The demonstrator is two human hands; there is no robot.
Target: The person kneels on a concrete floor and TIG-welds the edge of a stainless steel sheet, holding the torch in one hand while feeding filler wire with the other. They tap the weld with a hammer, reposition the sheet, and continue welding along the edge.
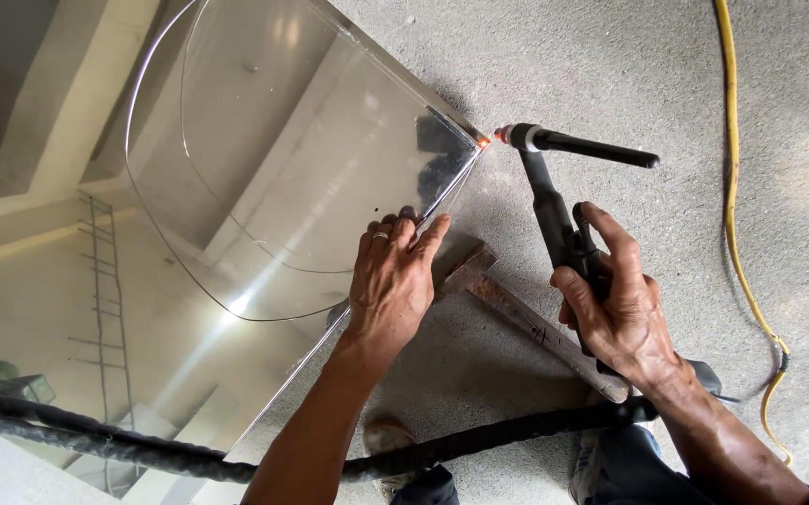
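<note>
The right hand point(621, 313) is wrapped around the black handle of a welding torch point(554, 201), index finger stretched along it, and the torch tip sits at the far right corner of a mirror-polished steel sheet point(264, 178), where an orange glow point(484, 141) shows. The left hand point(390, 281) lies flat, fingers spread and together, pressing on the sheet's right edge. A rusty steel bar point(526, 323) lies on the concrete floor point(610, 75) between the hands. A black hose point(143, 449) crosses the near edge, and a yellow cable point(736, 187) runs along the right.
</note>
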